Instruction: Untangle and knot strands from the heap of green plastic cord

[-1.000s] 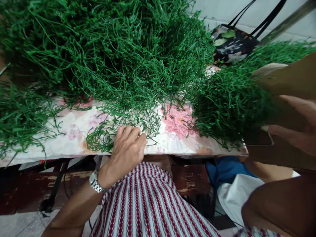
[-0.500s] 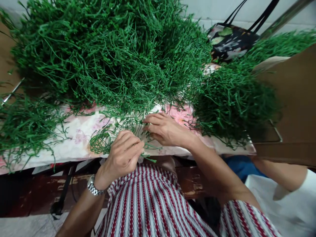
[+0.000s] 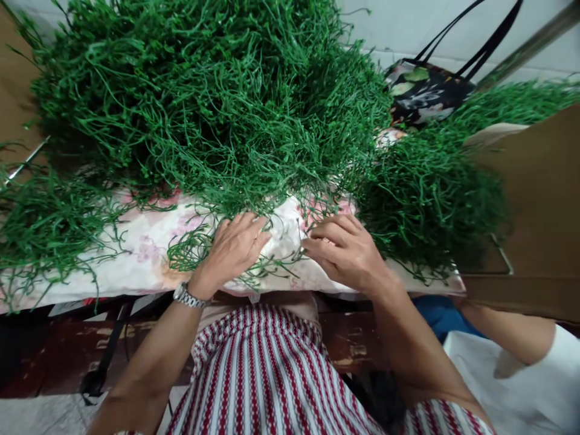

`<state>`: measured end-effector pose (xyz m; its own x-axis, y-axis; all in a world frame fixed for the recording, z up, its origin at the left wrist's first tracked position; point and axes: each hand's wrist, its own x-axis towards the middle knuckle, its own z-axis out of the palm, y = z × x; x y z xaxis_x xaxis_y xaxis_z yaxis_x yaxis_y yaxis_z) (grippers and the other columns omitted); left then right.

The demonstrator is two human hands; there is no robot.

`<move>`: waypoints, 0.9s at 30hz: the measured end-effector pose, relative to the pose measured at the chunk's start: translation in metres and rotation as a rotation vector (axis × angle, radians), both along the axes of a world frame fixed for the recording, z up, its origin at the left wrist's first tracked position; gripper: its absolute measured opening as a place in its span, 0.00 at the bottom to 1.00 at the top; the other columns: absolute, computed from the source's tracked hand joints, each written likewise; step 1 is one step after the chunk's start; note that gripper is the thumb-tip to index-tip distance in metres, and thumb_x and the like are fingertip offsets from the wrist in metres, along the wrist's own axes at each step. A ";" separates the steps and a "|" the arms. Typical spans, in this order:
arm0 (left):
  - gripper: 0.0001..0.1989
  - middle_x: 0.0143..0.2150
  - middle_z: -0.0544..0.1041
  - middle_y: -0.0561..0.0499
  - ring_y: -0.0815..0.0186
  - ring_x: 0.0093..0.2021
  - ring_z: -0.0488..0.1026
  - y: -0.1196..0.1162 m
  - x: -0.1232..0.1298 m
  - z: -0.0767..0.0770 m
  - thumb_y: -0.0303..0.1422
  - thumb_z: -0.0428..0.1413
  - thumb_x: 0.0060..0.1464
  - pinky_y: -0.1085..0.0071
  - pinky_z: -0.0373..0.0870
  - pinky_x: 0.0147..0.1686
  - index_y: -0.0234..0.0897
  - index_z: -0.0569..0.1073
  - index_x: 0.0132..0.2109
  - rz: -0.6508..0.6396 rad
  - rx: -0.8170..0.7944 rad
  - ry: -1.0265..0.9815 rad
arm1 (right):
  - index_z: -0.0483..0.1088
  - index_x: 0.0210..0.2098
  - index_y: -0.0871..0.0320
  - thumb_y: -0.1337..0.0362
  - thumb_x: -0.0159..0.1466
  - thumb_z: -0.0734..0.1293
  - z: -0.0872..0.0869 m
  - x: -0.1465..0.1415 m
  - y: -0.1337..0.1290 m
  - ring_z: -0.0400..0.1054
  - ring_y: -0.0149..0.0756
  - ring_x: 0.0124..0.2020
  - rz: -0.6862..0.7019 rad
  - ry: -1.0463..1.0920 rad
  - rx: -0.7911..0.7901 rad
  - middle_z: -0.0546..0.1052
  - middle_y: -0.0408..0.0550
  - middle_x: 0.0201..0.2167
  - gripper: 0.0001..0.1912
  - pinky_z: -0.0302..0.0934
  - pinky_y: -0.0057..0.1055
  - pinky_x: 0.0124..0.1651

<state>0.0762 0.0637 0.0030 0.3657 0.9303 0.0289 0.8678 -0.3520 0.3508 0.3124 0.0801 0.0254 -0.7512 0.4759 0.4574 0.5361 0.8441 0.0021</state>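
Note:
A big heap of thin green plastic plant stems (image 3: 217, 103) with small budded tips covers the back of the table. My left hand (image 3: 238, 248) lies palm down at the heap's front edge, its fingers stretched over loose stems and its fingertips partly hidden. To its right, my right hand (image 3: 348, 251) hovers just above the cloth with curled fingers and the thumb drawn in. A thin dark green stem shows at those fingertips. Beside my left hand rests a small looped bunch of stems (image 3: 188, 249). A few loose stems (image 3: 267, 269) lie between my hands.
Flowered cloth (image 3: 122, 266) covers the table. More stems are piled at the left (image 3: 54, 223) and right (image 3: 421, 199). A cardboard box (image 3: 534, 199) stands at right, a floral bag (image 3: 430, 90) behind. Another person's arm (image 3: 507, 332) shows at lower right.
My left hand has moved forward and right, from a fist to stretched fingers over the stems. My right hand has shifted right, away from it, with its fingers more curled.

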 end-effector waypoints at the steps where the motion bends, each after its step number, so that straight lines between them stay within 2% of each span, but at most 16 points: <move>1: 0.18 0.47 0.71 0.44 0.58 0.48 0.66 0.005 0.000 -0.001 0.40 0.40 0.62 0.60 0.60 0.47 0.38 0.67 0.51 0.041 0.014 0.002 | 0.71 0.39 0.54 0.67 0.60 0.65 0.001 0.004 -0.003 0.61 0.33 0.35 -0.020 0.018 0.015 0.73 0.45 0.31 0.08 0.55 0.33 0.40; 4: 0.18 0.44 0.72 0.45 0.56 0.46 0.67 0.017 0.001 -0.006 0.40 0.42 0.60 0.61 0.61 0.46 0.37 0.70 0.48 0.145 0.054 0.018 | 0.70 0.41 0.55 0.67 0.58 0.68 0.005 0.014 -0.013 0.63 0.34 0.35 -0.091 0.050 0.057 0.73 0.45 0.30 0.11 0.56 0.33 0.39; 7: 0.17 0.41 0.73 0.44 0.55 0.45 0.68 0.018 0.006 -0.007 0.41 0.44 0.59 0.61 0.63 0.45 0.37 0.72 0.43 0.169 0.103 0.039 | 0.69 0.40 0.57 0.68 0.56 0.69 0.011 0.018 -0.022 0.65 0.35 0.38 -0.148 0.060 0.104 0.74 0.47 0.32 0.12 0.57 0.33 0.40; 10: 0.15 0.40 0.73 0.45 0.58 0.43 0.69 0.007 0.010 0.001 0.38 0.45 0.59 0.64 0.65 0.43 0.37 0.73 0.43 0.143 0.152 -0.003 | 0.69 0.42 0.56 0.69 0.55 0.69 0.019 0.016 -0.030 0.65 0.35 0.37 -0.180 0.038 0.153 0.75 0.46 0.32 0.15 0.57 0.33 0.39; 14: 0.13 0.40 0.75 0.45 0.59 0.41 0.71 -0.018 0.014 0.019 0.36 0.47 0.59 0.64 0.67 0.41 0.35 0.73 0.44 0.095 0.252 -0.040 | 0.65 0.51 0.55 0.69 0.57 0.68 0.022 0.005 -0.035 0.65 0.37 0.39 -0.176 0.040 0.191 0.75 0.46 0.36 0.22 0.56 0.35 0.39; 17: 0.12 0.44 0.75 0.44 0.59 0.44 0.70 -0.034 0.023 0.031 0.31 0.50 0.56 0.63 0.68 0.44 0.34 0.71 0.46 0.012 0.358 -0.217 | 0.59 0.57 0.58 0.70 0.59 0.66 0.018 -0.010 -0.035 0.64 0.37 0.41 -0.104 0.107 0.167 0.74 0.49 0.39 0.28 0.59 0.35 0.42; 19: 0.10 0.42 0.75 0.46 0.62 0.44 0.70 -0.039 0.030 0.033 0.25 0.49 0.54 0.65 0.68 0.45 0.34 0.70 0.43 -0.077 0.352 -0.406 | 0.53 0.60 0.59 0.73 0.59 0.64 0.015 -0.023 -0.036 0.64 0.36 0.42 -0.045 0.165 0.122 0.72 0.50 0.40 0.31 0.61 0.36 0.45; 21: 0.10 0.35 0.75 0.50 0.66 0.37 0.71 -0.040 0.034 0.030 0.20 0.47 0.52 0.69 0.69 0.39 0.35 0.70 0.37 -0.110 0.275 -0.583 | 0.49 0.62 0.60 0.75 0.60 0.61 0.013 -0.033 -0.038 0.64 0.36 0.43 0.002 0.221 0.026 0.71 0.51 0.41 0.32 0.62 0.36 0.46; 24: 0.10 0.27 0.71 0.53 0.70 0.28 0.68 -0.040 0.031 0.022 0.20 0.45 0.52 0.74 0.66 0.29 0.36 0.69 0.33 -0.027 0.155 -0.732 | 0.49 0.62 0.58 0.72 0.61 0.61 0.018 -0.035 -0.042 0.64 0.37 0.47 0.058 0.297 -0.180 0.70 0.52 0.46 0.31 0.64 0.36 0.48; 27: 0.09 0.28 0.71 0.52 0.70 0.28 0.68 -0.042 0.022 0.017 0.23 0.45 0.55 0.74 0.65 0.28 0.35 0.69 0.35 0.028 0.101 -0.721 | 0.52 0.61 0.54 0.67 0.60 0.64 0.029 -0.020 -0.043 0.63 0.41 0.51 0.015 0.427 -0.259 0.69 0.52 0.50 0.31 0.64 0.40 0.50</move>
